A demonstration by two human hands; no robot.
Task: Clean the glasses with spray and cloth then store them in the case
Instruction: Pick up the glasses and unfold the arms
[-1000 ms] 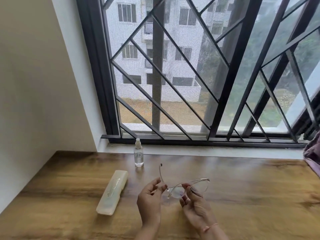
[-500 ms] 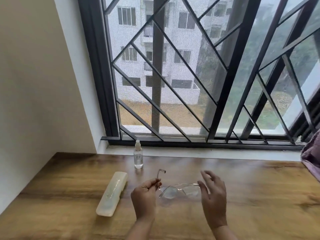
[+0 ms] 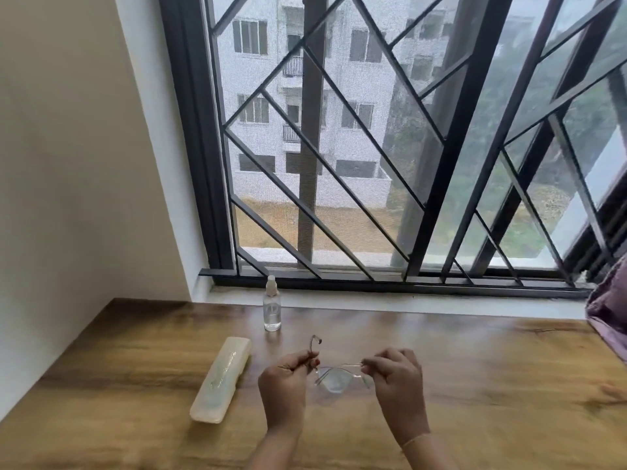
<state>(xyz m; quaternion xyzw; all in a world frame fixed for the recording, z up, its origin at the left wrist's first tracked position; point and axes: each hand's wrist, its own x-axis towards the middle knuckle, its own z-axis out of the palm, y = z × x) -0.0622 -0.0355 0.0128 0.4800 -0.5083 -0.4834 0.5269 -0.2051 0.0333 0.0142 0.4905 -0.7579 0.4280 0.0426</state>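
A wooden table [image 3: 475, 385] is set against a barred window [image 3: 390, 164], with a pale wall beside it. Above the table, a pair of glasses [image 3: 334, 379] is held between two hands. The left hand [image 3: 286, 378] is closed in a pinch on one temple arm, whose curved tip stands up just above its fingers. The right hand [image 3: 395, 376] is pinched on the frame's opposite end.

Half a second ago the right hand was spread open and apart from the frame; a second ago both hands were bunched together at the lenses. The frame is now gripped at both ends and held level, the lenses hanging between the hands. This is judged to be a steadying of the glasses before the storing stage, or before a further wipe; which of the two cannot be told.

One spray bottle [image 3: 272, 308] is counted, upright, beyond the left hand and well apart from it. One case [image 3: 222, 379] is counted, lying shut to the outer side of the left hand, near it. One pair of glasses is counted. No cloth can be made out in either hand; only a piece of purple fabric [image 3: 610, 317] is seen far beyond the right hand at the frame's edge.
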